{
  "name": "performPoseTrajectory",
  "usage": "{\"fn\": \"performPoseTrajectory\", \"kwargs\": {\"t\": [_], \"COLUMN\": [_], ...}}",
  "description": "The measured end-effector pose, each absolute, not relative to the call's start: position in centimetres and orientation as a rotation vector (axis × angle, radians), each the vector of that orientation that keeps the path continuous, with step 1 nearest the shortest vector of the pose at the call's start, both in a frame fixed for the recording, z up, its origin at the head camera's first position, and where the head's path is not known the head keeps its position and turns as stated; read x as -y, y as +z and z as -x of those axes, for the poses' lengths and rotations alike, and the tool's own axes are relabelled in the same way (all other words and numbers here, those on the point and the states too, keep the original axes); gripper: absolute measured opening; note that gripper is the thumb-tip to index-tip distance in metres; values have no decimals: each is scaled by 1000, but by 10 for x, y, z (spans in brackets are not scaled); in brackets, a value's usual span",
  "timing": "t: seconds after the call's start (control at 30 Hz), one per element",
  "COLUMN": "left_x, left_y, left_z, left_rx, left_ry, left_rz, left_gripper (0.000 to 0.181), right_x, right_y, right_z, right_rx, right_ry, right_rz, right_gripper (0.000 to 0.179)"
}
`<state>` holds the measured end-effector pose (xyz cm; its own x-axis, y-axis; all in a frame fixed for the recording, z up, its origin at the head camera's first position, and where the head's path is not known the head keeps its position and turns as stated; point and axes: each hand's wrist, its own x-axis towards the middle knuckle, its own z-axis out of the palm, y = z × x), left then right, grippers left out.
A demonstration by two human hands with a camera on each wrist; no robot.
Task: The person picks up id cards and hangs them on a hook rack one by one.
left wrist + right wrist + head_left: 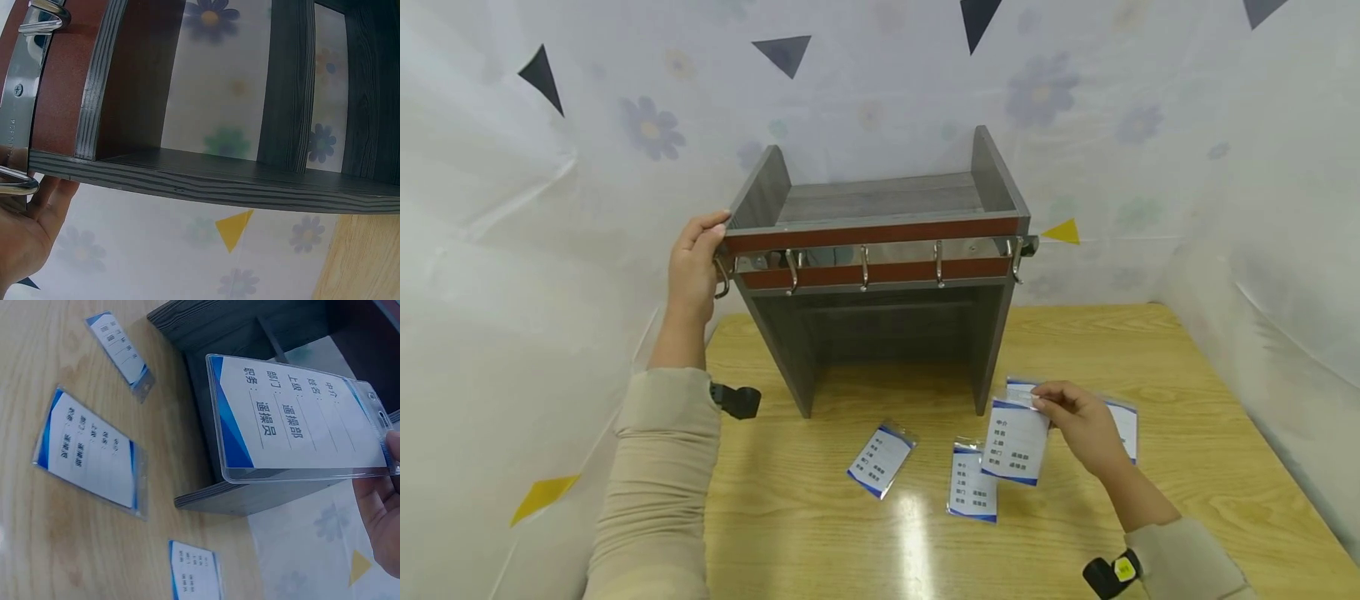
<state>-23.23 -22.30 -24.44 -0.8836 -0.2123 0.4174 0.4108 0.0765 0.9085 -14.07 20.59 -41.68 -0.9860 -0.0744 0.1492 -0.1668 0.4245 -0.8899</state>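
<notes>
My left hand [692, 271] grips the upper left corner of a grey wooden shelf rack [880, 197], beside the end hook. A metal rail [898, 252] with several hooks runs across the rack's reddish-brown front. In the left wrist view, the fingers [57, 200] reach behind the rack's side edge. Over the table at right, my right hand [1086, 429] pinches a name badge [1015, 450] by its slotted top end. This badge is a white card with blue corners and printed text inside a clear plastic sleeve [294, 415]. It overlaps another badge [972, 496] in the head view.
On the wooden table [820, 533] lie more badges: one tilted badge [882, 460] before the rack, and others near the right hand, including a partly covered badge [1124, 427]. White flowered sheeting [880, 92] with coloured triangles encloses the back and sides.
</notes>
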Motion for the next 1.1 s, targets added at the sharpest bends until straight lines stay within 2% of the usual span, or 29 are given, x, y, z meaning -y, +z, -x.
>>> {"fn": "performPoseTrajectory", "kwargs": {"t": [1.1], "left_x": [228], "left_y": [-243], "left_z": [225], "left_rx": [1938], "left_ry": [-1920], "left_rz": [204], "left_gripper": [26], "right_x": [-181], "right_y": [-324], "right_z": [159], "right_rx": [2271], "right_ry": [1515], "right_rz": [-379], "right_gripper": [19]}}
